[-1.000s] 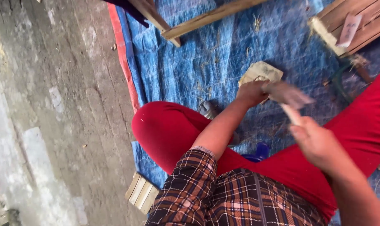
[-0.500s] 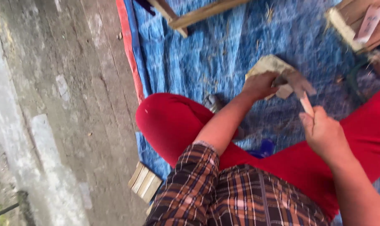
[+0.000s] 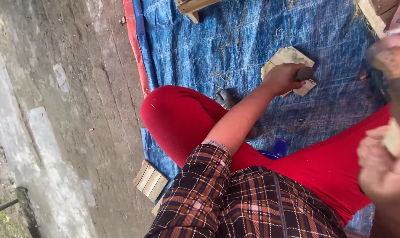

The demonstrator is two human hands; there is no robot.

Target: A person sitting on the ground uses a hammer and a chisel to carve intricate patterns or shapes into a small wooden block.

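Tarpaulin (image 3: 252,35), blue and woven, is covering bare concrete ground (image 3: 76,110) where we are sitting outdoors. We are curling our left hand (image 3: 281,79) around a dark handle (image 3: 304,73) pointing right, over a pale flat block (image 3: 289,57). Our right hand (image 3: 382,169), blurred, is clasping a pale stick (image 3: 393,139) standing roughly upright.
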